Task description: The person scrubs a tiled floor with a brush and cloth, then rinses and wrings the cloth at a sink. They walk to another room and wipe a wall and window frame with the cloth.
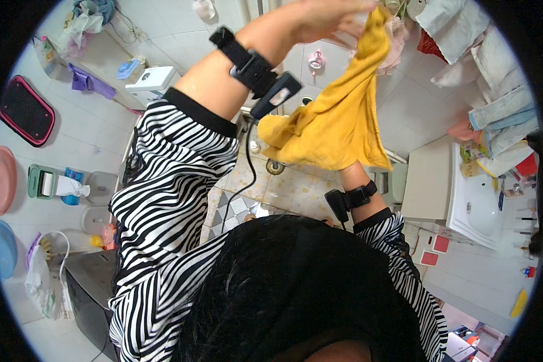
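My left hand [339,20] is raised at the top edge of the view, its fingers blurred and at the narrow upper end of a yellow cloth or garment [339,117]. The fabric hangs in folds and spreads out lower down. My right forearm comes up from the right, and the lower part of the cloth covers my right hand, so its fingers are hidden. Black straps with small devices sit around both forearms, and a black cable hangs from the left one.
Pale cloths [452,27] and light-blue denim [502,113] hang at the upper right. A white washbasin [475,203] with bottles and small items stands at right. A white box-shaped appliance [151,81] is at upper left, a dark cabinet-like appliance [90,285] lower left. A floor drain [275,166] lies below.
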Available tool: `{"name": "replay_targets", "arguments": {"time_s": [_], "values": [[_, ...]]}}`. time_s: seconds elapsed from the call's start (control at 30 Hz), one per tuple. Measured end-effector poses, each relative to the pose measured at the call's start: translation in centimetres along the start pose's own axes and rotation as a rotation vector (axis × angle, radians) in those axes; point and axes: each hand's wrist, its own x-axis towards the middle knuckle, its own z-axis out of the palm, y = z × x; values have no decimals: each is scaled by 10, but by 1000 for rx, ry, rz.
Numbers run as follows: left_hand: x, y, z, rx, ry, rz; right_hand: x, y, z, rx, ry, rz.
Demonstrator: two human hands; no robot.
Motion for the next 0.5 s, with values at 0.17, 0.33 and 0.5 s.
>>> {"name": "replay_targets", "arguments": {"time_s": [0.17, 0.33, 0.5], "values": [[-67, -114, -43, 320, 279, -405, -2, -19, 20, 370, -69, -16], [-122, -182, -16, -609, -97, -561, -6, -27, 30, 439, 92, 38], [-135, -190, 4, -318, 24, -568, -10, -29, 27, 326, 164, 266]]}}
